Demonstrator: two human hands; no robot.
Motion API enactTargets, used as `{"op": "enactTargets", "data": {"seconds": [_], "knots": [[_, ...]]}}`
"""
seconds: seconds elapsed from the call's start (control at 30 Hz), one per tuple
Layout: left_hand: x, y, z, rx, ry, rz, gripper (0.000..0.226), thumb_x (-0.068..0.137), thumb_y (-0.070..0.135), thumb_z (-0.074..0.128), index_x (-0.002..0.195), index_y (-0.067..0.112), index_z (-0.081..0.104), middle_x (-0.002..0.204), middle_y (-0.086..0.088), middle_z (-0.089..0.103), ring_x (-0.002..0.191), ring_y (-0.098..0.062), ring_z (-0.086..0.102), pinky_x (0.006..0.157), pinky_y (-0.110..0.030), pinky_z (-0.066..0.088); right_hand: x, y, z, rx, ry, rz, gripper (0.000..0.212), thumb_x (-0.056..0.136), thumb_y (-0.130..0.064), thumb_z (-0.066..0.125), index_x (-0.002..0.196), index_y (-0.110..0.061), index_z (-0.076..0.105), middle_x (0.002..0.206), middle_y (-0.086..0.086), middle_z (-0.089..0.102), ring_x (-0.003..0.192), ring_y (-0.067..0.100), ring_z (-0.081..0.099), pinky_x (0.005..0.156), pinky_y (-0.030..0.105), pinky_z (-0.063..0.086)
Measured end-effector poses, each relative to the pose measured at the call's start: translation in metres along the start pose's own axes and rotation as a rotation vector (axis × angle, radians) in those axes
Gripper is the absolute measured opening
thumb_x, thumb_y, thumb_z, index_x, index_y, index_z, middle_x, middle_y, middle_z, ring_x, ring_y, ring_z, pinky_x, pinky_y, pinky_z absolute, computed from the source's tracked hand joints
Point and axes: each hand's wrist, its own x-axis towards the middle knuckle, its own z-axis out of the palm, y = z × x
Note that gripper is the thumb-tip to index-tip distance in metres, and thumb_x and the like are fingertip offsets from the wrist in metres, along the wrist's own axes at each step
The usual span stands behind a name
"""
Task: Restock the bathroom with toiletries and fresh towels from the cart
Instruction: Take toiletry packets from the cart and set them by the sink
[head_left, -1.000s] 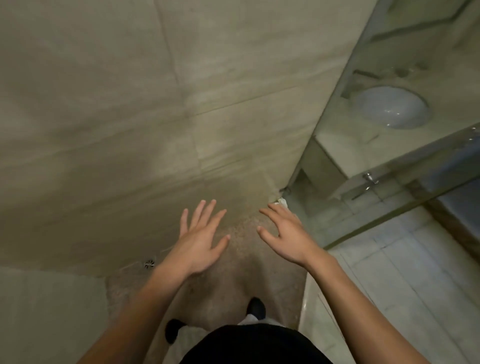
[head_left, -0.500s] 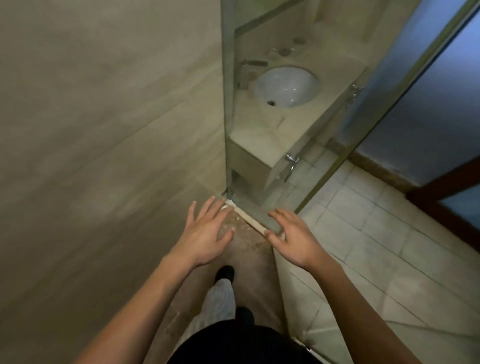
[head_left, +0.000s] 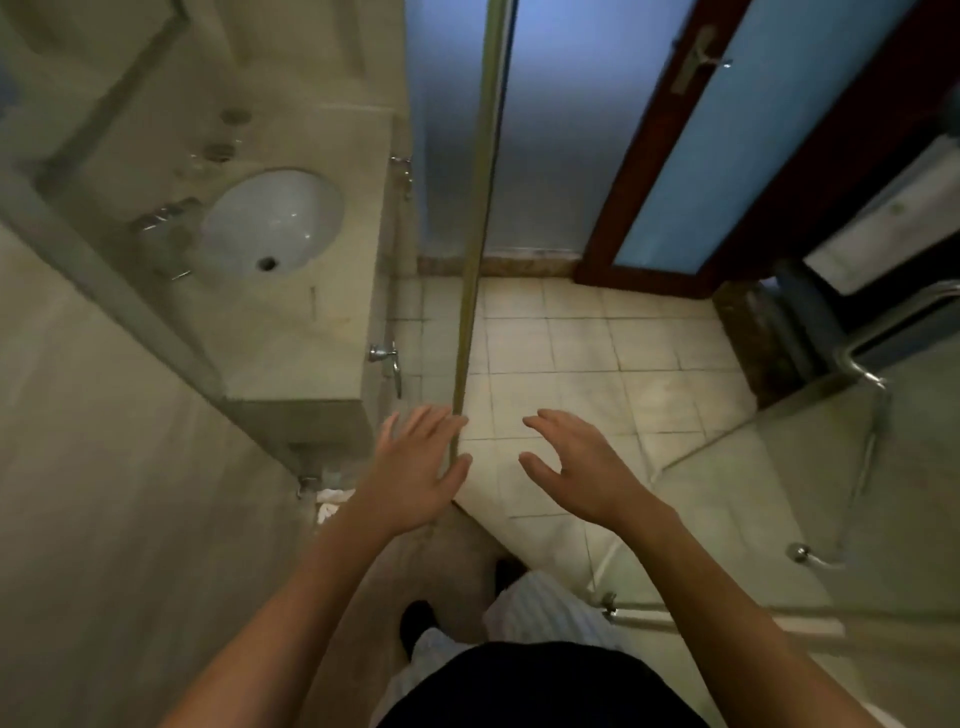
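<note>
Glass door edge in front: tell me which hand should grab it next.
Left, probably. The left hand lies at the glass door edge, fingers spread; the right hand hovers apart over the tiled floor.

Pale tiled floor (head_left: 597, 353); crumpled white cloth (head_left: 332, 506) lies at vanity base. Stone counter (head_left: 306, 332) holds sunken basin (head_left: 270, 223), blurred small items (head_left: 224, 150) at back edge.
</note>
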Motion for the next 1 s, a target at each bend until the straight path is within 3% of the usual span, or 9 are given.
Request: {"op": "enactTargets", "data": {"seconds": [0.17,0.33,0.8,1.0], "knots": [[0.06,0.027,0.01,0.013,-0.112,0.147,0.058,0.103,0.055,0.03,0.157,0.032,0.029,0.167,0.008,0.021,0.155,-0.015,0.009,0.126,-0.047,0.005,-0.001,0.043,-0.014,0.041,0.058,0.167,0.059,0.102,-0.048,0.049,0.155,-0.026,0.037,0.162,0.0,0.036,0.15,0.017,0.027,0.123,0.035,0.021],[0.133,0.056,0.016,0.047,-0.148,0.254,0.055,0.105,0.049,0.034,0.157,0.032,0.027,0.167,0.008,0.019,0.155,-0.013,0.006,0.125,-0.04,-0.002,0.021,0.093,-0.034,0.063,0.126,0.257,0.059,0.101,-0.045,0.052,0.155,-0.024,0.038,0.161,0.001,0.037,0.149,0.018,0.029,0.122,0.034,0.022],[0.37,0.163,0.031,0.152,-0.284,0.348,0.057,0.105,0.052,0.032,0.158,0.032,0.026,0.167,0.008,0.018,0.155,-0.013,0.006,0.126,-0.037,0.001,0.141,0.259,-0.122,0.177,0.187,0.39,0.059,0.102,-0.044,0.049,0.155,-0.02,0.038,0.16,0.005,0.038,0.149,0.022,0.029,0.123,0.036,0.019],[0.455,0.212,0.028,0.14,-0.258,0.362,0.055,0.105,0.051,0.033,0.157,0.033,0.028,0.166,0.008,0.021,0.154,-0.012,0.01,0.126,-0.038,0.005,0.176,0.327,-0.187,0.183,0.197,0.375,0.057,0.101,-0.04,0.05,0.152,-0.017,0.042,0.156,0.005,0.043,0.146,0.022,0.034,0.121,0.035,0.023]]}}
